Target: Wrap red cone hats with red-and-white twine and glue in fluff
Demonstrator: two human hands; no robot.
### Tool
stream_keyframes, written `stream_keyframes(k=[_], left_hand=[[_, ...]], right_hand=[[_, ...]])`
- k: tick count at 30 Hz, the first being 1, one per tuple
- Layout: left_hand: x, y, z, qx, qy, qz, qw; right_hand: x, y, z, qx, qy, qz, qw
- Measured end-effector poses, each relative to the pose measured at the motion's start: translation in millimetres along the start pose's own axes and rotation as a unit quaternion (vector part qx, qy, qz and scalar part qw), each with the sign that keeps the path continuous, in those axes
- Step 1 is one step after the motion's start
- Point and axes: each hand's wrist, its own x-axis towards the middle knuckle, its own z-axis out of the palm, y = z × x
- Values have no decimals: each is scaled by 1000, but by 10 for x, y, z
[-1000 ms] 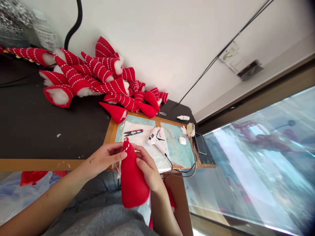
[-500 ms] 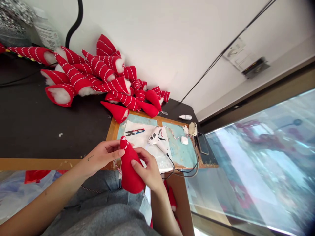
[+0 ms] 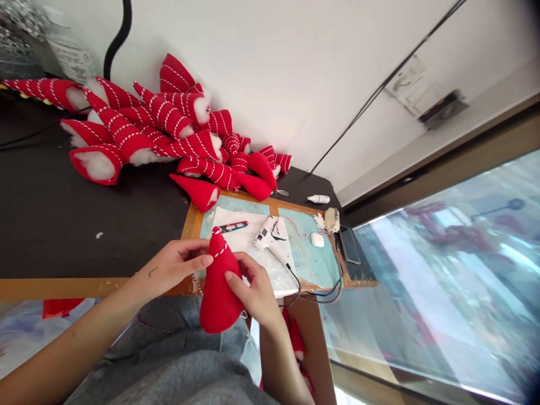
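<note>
Between my hands is a red felt cone hat (image 3: 220,295), its tip up and its wide end toward my lap. A red-and-white twisted cord (image 3: 196,284) wraps round its upper part and trails down behind my left fingers. My left hand (image 3: 181,263) pinches the cord against the cone's left side near the top. My right hand (image 3: 255,287) grips the cone's right side, thumb in front and the other fingers partly hidden behind. Just beyond the cone, thread snips (image 3: 234,226) and a white glue gun (image 3: 272,242) lie on a white sheet (image 3: 228,216).
Many cord-wrapped red cones (image 3: 169,121) are heaped against the wall. A plain red cone (image 3: 196,191) lies at the heap's front. To the right are a small white bottle (image 3: 318,199), a phone (image 3: 350,246) and cables (image 3: 333,298). Below the table edge, a cardboard box (image 3: 314,332) holds red pieces.
The cone has turned in my hands, its wide end swinging left. The cord now crosses its upper front as a slanting line. My hands stay nearly in place; the view has shifted slightly.
</note>
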Motion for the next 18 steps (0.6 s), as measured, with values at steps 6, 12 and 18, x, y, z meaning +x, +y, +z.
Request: stream_keyframes(k=[6,12,18], left_hand=[[9,-6,-34,19,-52,-3,998],[-20,-58,-3,11,-36,-8,999],[-42,28,111,-62,-61,-52,995]], right_hand=[[-37,54,-18,69,-44,38,996],[-31,9,62,-2,32,47,998],[-31,-12,48,72,-18,23,997]])
